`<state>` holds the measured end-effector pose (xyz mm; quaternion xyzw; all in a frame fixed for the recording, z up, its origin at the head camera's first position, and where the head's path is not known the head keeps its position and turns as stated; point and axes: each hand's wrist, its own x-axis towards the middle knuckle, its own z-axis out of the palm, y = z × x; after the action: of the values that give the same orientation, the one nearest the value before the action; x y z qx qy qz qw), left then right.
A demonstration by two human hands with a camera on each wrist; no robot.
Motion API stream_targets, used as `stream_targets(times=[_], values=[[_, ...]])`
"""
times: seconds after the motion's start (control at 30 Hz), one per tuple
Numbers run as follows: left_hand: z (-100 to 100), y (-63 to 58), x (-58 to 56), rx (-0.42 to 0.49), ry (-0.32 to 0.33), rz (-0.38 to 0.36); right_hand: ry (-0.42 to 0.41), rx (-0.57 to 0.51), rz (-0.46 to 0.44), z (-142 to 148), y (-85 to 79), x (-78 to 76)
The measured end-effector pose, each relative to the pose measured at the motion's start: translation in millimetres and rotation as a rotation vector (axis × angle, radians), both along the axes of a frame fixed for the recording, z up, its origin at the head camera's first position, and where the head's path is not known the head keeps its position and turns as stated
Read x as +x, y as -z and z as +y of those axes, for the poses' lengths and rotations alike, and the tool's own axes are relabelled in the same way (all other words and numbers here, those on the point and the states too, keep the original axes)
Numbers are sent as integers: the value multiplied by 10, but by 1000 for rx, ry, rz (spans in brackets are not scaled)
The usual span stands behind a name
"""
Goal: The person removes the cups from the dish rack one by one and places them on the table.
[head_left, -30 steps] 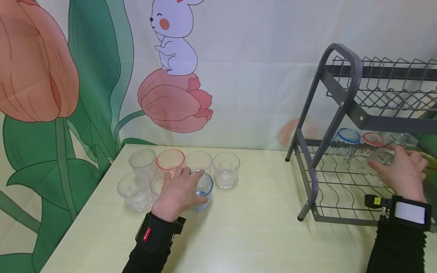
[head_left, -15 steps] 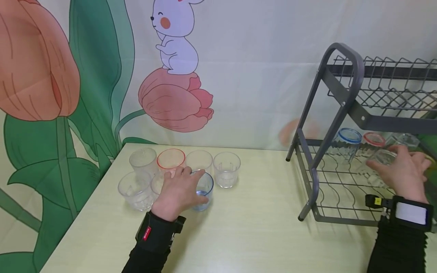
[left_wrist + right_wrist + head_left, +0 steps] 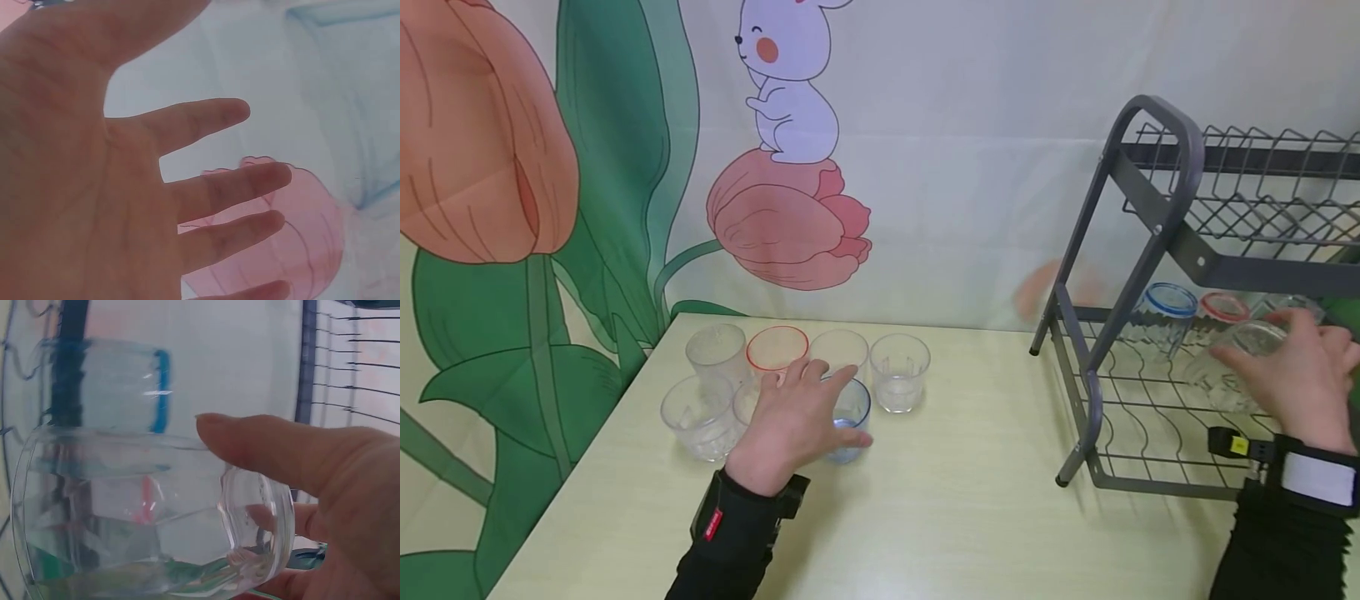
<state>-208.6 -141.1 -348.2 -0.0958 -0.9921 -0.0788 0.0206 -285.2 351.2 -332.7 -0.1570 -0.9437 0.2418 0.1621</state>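
Observation:
My right hand [image 3: 1311, 379] grips a clear glass [image 3: 1232, 375], held base up on the lower tier of the rack. In the right wrist view the thumb and fingers close round the thick base of that glass [image 3: 119, 512]. My left hand [image 3: 793, 425] is at the blue-rimmed glass [image 3: 852, 408], partly covering it. Its fingers are spread in the left wrist view, and nothing lies in the palm [image 3: 75, 175]. Whether the hand touches the glass cannot be told.
A two-tier grey wire rack [image 3: 1097, 375] stands at the right. On its lower tier are an upturned blue-rimmed glass [image 3: 1167, 312], a red-rimmed one [image 3: 1223, 308] and more clear glass. Around my left hand stand several upright glasses, including a red-rimmed glass [image 3: 777, 350], on the pale table [image 3: 955, 500].
My right hand and the clear glass have shifted slightly right and up. My left thumb has stretched outward past the blue-rimmed glass; the glasses on the table keep their places.

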Motion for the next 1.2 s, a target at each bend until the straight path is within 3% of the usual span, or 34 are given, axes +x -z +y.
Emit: stream_targets(times=[0.3,0.53,0.7,0.83,1.0,1.13,1.2], values=[[29,-137,106,50,63,23,-31,0,1,-53,-185,209],[43,-152,102,66,112,42,-108,-79,53,-99,-208,301],[48,-162,116,74,121,43,-184,-66,34,-263,-333,425],[83,-168,115,77,145,42,-220,-112,38,-227,-305,433],[149,-180,94,97,167,35,-270,-230,95,-220,-271,475],[210,-213,75,128,190,18,-363,-394,116,-295,-317,548],[237,-232,70,153,209,0,-442,-539,142,-342,-356,576]])
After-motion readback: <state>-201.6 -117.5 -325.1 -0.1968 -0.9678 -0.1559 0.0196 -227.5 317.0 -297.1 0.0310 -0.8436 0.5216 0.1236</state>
